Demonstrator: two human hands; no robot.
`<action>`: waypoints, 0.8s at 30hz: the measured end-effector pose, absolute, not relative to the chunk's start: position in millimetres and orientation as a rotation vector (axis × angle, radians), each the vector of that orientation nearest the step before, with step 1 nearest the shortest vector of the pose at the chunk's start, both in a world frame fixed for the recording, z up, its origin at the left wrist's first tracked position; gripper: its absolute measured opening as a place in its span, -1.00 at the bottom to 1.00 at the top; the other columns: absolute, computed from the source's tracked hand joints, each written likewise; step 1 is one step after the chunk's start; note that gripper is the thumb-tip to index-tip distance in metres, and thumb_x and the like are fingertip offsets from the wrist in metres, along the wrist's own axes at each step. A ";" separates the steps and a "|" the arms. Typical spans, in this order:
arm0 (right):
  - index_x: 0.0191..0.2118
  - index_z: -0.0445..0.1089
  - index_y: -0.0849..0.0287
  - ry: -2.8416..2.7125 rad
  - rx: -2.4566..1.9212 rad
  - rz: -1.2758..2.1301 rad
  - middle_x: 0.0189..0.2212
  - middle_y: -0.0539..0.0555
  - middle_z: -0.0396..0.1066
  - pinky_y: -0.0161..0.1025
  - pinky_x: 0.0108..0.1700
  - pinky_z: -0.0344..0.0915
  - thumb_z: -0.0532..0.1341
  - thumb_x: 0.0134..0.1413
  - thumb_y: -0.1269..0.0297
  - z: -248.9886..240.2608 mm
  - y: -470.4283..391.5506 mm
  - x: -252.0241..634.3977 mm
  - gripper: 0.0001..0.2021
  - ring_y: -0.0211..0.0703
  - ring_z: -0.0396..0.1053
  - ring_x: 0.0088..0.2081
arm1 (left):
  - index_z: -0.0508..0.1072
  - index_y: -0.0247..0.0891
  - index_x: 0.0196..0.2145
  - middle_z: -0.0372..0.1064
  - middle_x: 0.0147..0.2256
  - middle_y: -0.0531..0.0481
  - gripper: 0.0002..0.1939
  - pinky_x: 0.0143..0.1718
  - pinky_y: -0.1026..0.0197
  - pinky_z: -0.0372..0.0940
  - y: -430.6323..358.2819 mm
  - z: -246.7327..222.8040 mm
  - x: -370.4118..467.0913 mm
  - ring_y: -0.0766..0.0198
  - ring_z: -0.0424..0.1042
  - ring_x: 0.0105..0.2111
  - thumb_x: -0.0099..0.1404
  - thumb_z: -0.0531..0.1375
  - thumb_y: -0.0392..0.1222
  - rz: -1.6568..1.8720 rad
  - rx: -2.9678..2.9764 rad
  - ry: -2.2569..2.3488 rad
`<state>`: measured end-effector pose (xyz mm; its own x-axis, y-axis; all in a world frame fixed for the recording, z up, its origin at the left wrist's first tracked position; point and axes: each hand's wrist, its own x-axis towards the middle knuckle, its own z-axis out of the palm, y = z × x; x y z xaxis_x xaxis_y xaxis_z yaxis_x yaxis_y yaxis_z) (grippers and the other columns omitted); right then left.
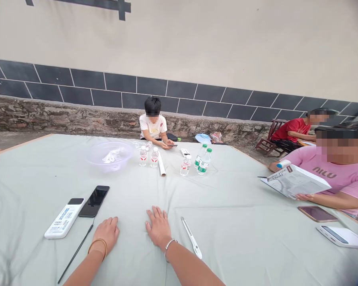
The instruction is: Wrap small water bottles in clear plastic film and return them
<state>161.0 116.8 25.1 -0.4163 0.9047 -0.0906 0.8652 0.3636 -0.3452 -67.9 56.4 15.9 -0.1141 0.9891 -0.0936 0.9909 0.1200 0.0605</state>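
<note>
My left hand (106, 233) rests on the pale green tablecloth with its fingers loosely curled in, nothing visible in them. A tan bracelet (98, 244) circles that wrist. Beside it are a black smartphone (94, 201), a white power bank (65, 218) with blue print and a thin black strap (76, 254). My right hand (159, 227) lies flat, palm down, fingers spread, with a silver bangle (168, 249) at the wrist. Just right of it, not touched, lies a white utility knife (191, 237).
Farther back stand a clear basin (92, 158), several water bottles (204, 162) and a white roll (161, 163). One person (153, 123) sits opposite with a phone. At right another person (337, 174) holds an open booklet (295, 181), near a phone (317, 213) and white device (343, 237).
</note>
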 end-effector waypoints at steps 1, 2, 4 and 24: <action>0.30 0.09 0.04 -2.508 -1.624 0.523 0.35 0.12 -0.10 0.11 0.33 -0.31 -0.09 0.21 0.04 25.7 116.7 161.1 -0.43 0.05 -0.20 0.36 | 0.35 -0.26 -0.05 0.40 -0.13 -0.14 -0.65 -0.06 0.14 0.16 57.0 15.1 -68.3 0.13 0.36 -0.09 0.32 -0.12 -0.27 -0.036 2.009 2.265; 0.30 0.08 0.06 -2.517 -1.620 0.523 0.35 0.13 -0.11 0.13 0.33 -0.31 -0.10 0.21 0.03 26.4 116.6 161.2 -0.42 0.06 -0.20 0.36 | 0.35 -0.26 -0.03 0.40 -0.12 -0.14 -0.64 -0.05 0.13 0.16 57.5 14.1 -68.8 0.13 0.35 -0.08 0.32 -0.12 -0.27 -0.045 2.005 2.265; 0.31 0.07 0.08 -2.533 -1.610 0.517 0.35 0.15 -0.11 0.15 0.33 -0.32 -0.12 0.22 0.03 27.7 116.3 161.5 -0.42 0.07 -0.20 0.36 | 0.34 -0.26 -0.01 0.40 -0.11 -0.15 -0.63 -0.05 0.13 0.17 58.1 12.3 -69.7 0.12 0.35 -0.08 0.32 -0.12 -0.27 -0.054 2.000 2.264; 0.31 0.06 0.06 -2.564 -1.623 0.485 0.36 0.11 -0.14 0.11 0.33 -0.27 -0.19 0.24 0.01 30.7 115.6 161.9 -0.41 0.05 -0.20 0.36 | 0.36 -0.28 -0.06 0.40 -0.14 -0.16 -0.65 -0.07 0.11 0.17 57.6 15.4 -67.9 0.10 0.36 -0.09 0.31 -0.11 -0.28 -0.030 2.005 2.268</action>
